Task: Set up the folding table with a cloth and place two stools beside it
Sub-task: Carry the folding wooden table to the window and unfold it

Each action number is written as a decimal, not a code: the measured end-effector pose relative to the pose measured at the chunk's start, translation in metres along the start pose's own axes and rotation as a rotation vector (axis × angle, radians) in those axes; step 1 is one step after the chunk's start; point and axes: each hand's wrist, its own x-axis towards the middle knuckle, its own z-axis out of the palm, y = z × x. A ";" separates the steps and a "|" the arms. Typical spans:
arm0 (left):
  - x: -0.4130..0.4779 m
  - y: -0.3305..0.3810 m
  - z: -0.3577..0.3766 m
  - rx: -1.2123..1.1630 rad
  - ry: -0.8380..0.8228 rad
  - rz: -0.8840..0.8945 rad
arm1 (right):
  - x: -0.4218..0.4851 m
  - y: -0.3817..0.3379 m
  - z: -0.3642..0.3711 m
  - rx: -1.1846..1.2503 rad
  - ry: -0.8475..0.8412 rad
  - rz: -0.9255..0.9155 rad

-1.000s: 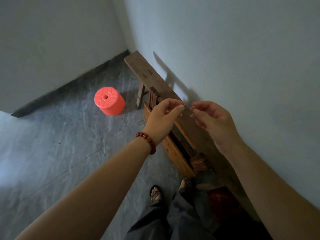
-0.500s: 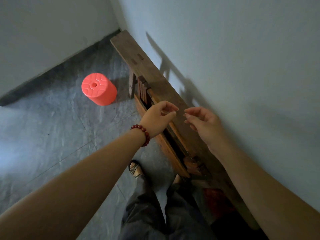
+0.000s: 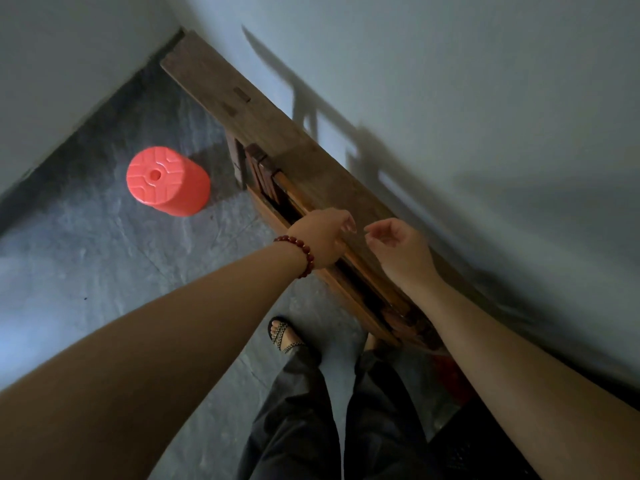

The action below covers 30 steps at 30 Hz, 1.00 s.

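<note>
A folded wooden table (image 3: 242,98) leans on its edge against the grey wall, running from the far corner toward me. Its folded legs (image 3: 266,174) show on the near side. My left hand (image 3: 325,237), with a red bead bracelet at the wrist, hovers over the table's top edge, fingers loosely curled and holding nothing. My right hand (image 3: 398,247) is just to its right, palm up, fingers relaxed, also above the edge. A round orange plastic stool (image 3: 166,180) stands on the floor to the left of the table. No cloth is in view.
The dark stone floor (image 3: 86,271) stretches out to the left. Two grey walls meet at a corner at the top. My feet in sandals (image 3: 284,336) stand close to the table's near end. Something red (image 3: 453,379) lies low by the wall behind my right arm.
I have stepped closer and the view tilted further down. Both hands have dropped nearer the table's top edge, still empty. The stool and table have not moved.
</note>
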 end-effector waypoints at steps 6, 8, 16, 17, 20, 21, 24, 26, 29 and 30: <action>0.033 -0.005 0.022 0.455 -0.147 0.142 | 0.024 0.030 0.021 -0.240 -0.086 0.192; 0.039 -0.009 0.031 0.553 -0.212 0.133 | 0.025 0.039 0.027 -0.295 -0.111 0.229; 0.050 -0.034 0.036 0.725 -0.391 0.159 | 0.031 0.058 0.045 -0.331 -0.230 0.280; 0.050 -0.036 0.035 0.723 -0.392 0.166 | 0.033 0.058 0.048 -0.335 -0.247 0.295; 0.049 -0.040 0.035 0.677 -0.375 0.172 | 0.038 0.061 0.055 -0.340 -0.276 0.327; 0.048 -0.041 0.036 0.662 -0.369 0.174 | 0.039 0.061 0.057 -0.348 -0.283 0.341; 0.043 -0.043 0.038 0.697 -0.359 0.195 | 0.045 0.056 0.062 -0.422 -0.342 0.394; 0.039 -0.049 0.035 0.759 -0.368 0.229 | 0.048 0.050 0.067 -0.483 -0.393 0.414; 0.033 -0.060 0.032 0.772 -0.371 0.257 | 0.043 0.050 0.077 -0.463 -0.395 0.427; 0.031 -0.061 0.031 0.772 -0.370 0.260 | 0.040 0.051 0.081 -0.426 -0.388 0.441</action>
